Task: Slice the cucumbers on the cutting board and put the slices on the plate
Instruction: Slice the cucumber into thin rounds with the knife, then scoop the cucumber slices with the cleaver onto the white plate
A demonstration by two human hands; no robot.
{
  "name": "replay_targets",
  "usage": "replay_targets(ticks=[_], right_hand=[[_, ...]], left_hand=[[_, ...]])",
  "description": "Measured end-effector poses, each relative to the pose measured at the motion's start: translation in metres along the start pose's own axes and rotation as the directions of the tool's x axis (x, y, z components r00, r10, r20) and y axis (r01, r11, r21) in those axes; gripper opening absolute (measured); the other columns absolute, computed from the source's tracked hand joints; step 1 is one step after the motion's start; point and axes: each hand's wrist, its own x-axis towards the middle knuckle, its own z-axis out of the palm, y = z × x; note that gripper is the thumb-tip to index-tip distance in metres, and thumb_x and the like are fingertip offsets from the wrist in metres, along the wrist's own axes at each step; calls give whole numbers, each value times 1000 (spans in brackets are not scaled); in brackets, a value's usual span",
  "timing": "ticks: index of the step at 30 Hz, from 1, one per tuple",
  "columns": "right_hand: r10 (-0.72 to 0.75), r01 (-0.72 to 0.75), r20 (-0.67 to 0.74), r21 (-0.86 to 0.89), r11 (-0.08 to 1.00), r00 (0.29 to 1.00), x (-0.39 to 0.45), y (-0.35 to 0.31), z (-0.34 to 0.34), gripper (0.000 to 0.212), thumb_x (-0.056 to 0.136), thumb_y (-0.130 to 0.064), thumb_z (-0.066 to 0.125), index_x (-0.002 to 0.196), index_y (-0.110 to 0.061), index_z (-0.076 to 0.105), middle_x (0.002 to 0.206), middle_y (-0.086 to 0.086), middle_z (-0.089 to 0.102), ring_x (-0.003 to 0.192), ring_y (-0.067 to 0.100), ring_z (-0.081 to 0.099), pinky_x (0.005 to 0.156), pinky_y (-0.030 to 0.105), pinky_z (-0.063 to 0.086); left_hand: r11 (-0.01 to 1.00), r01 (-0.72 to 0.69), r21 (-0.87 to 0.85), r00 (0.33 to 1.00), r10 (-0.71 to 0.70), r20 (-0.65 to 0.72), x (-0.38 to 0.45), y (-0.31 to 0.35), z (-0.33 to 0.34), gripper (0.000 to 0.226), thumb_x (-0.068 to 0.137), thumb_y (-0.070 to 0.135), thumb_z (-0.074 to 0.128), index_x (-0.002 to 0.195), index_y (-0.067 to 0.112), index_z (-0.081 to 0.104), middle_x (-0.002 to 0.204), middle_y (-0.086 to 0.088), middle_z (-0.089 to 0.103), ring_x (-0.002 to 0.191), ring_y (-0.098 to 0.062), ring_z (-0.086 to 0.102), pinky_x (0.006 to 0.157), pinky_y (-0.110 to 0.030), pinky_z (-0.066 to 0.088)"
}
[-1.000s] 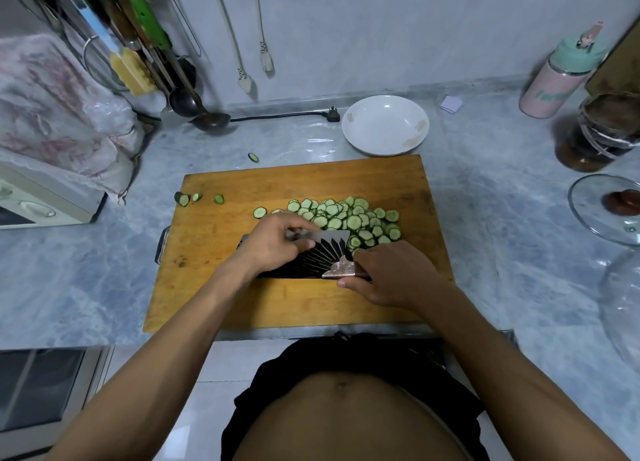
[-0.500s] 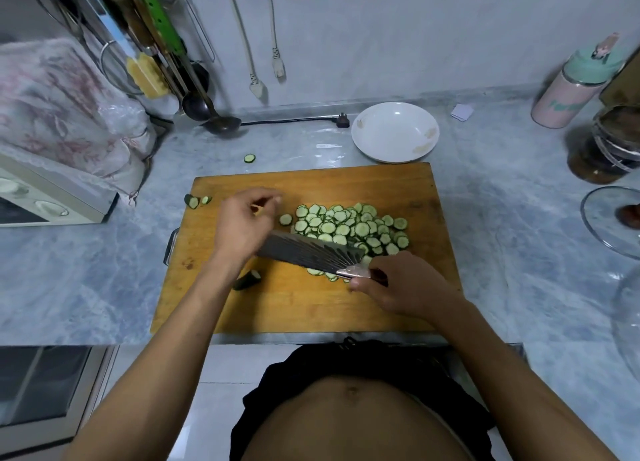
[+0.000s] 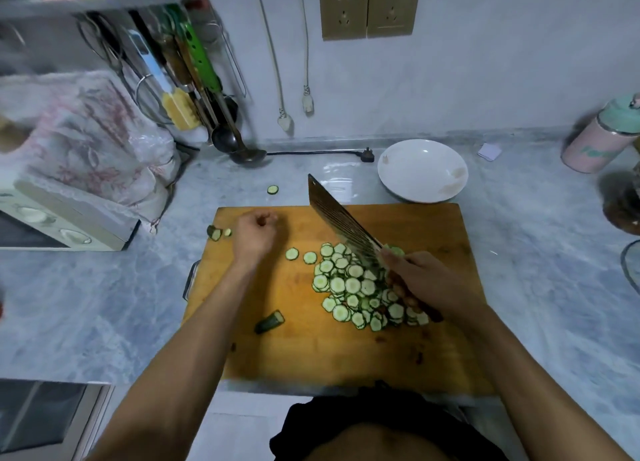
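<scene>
At centre left, the left hand [image 3: 255,234] hovers over the cutting board [image 3: 446,353], fingers curled and holding nothing. A cucumber stub [image 3: 269,321] lies below it. Right of centre, the cucumber slices [image 3: 353,287] lie heaped; the right hand [image 3: 424,282] grips the cleaver [image 3: 341,223]. The plate [image 3: 422,170] sits on the surface, upper right.

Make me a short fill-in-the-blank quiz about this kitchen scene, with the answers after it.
1. The right hand grips the ____ by its handle.
2. The white plate holds ____ cucumber slices.
3. The pile of slices lies on the wooden ____.
4. One stray slice lies on the ____, beyond the board.

Missing words: knife; no; cutting board; counter
</scene>
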Motion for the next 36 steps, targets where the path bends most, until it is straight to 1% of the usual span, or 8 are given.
replay_targets(ticks=[4,10,13,18,25,28,31,36], right_hand=[[21,-22,-20,-12,1000,1000,26,-20,-1,57,98,-58,44,67,-12,57,57,3,56,45,12,47,44,20,38],[59,-64,-48,-121,991,997,51,-35,-2,68,98,-58,44,78,3,65,56,0,60,44,13,52,42,18,39],[67,-78,-68,-170,982,995,58,-35,-1,62,97,-61,43,71,-8,62,55,-2,59,43,10,51,40,15,35],[50,-60,-74,-139,988,996,59,-30,0,57,97,-60,44,65,-13,54,53,1,52,42,11,47,41,17,32],[21,-32,-98,-112,993,995,41,-14,1,74,98,-60,43,76,9,57,57,7,55,44,17,48,46,26,35],[19,-28,-114,-84,996,993,28,-4,3,76,97,-59,43,79,13,58,57,10,53,45,19,46,46,28,33],[31,-38,-127,-55,998,991,15,2,5,73,97,-59,45,77,9,60,56,7,55,45,19,47,48,31,36],[5,-17,-222,-53,998,975,-3,10,6,69,97,-56,46,71,7,58,55,16,54,45,20,47,51,33,36]], left_hand=[[969,-7,247,989,-29,143,61,-10,18,18,92,15,58,101,17,73,112,-5,72,105,-23,64,90,-26,47],[913,-120,389,971,27,237,124,-21,37,40,91,10,51,129,13,62,132,-16,56,120,-34,55,105,-39,44],[864,-203,460,953,66,297,144,-31,48,39,91,5,48,128,9,62,127,-21,56,119,-39,53,104,-41,44],[872,-204,444,956,79,284,152,-30,49,27,85,0,57,103,12,73,112,-20,57,99,-39,62,95,-38,51],[902,-359,239,915,290,280,51,-6,39,27,88,18,67,114,18,70,111,-8,68,98,-22,61,86,-29,48],[944,-298,144,921,244,304,-4,-18,46,33,85,10,66,117,19,70,120,-3,67,107,-19,62,97,-29,49],[966,-232,112,943,195,271,-29,-17,54,35,83,5,66,117,15,71,122,-5,67,115,-21,59,101,-17,39],[932,52,360,991,-92,94,-44,-19,48,44,90,30,59,134,22,59,137,-14,47,129,-32,37,108,-44,35]])
